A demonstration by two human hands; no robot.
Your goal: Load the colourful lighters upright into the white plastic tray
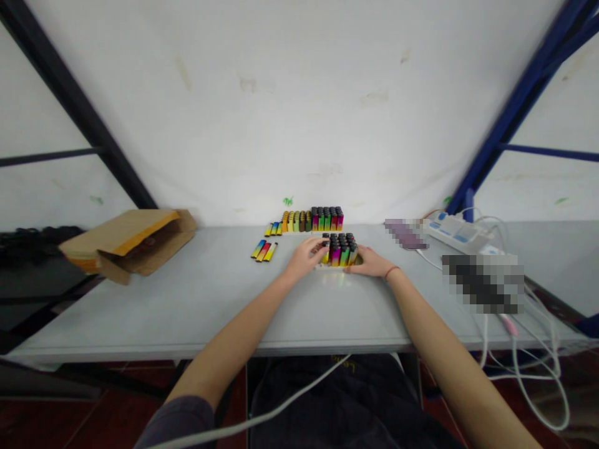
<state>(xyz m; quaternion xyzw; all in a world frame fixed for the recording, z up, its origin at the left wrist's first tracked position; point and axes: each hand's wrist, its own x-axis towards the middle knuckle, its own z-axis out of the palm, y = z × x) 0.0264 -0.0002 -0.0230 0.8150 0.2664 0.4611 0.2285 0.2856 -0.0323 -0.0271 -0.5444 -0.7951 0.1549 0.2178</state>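
Note:
Several multicoloured lighters (345,254) with black tops stand upright in rows in a white tray (327,268) at the middle of the table. My left hand (306,255) is at the tray's left side, its fingers closed around a yellow lighter (326,256) at the front left corner. At the right end, my right hand (370,262) grips the tray, thumb along the front and fingers behind the side. Behind this tray stand a block of black-topped lighters (327,219) and a block of yellow and green ones (296,222).
Loose lighters (264,251) lie flat to the left, with a few more (273,229) behind them. An open brown cardboard box (131,240) sits at far left. On the right are a power strip (461,232), a blurred phone-like object (406,235) and white cables (515,355).

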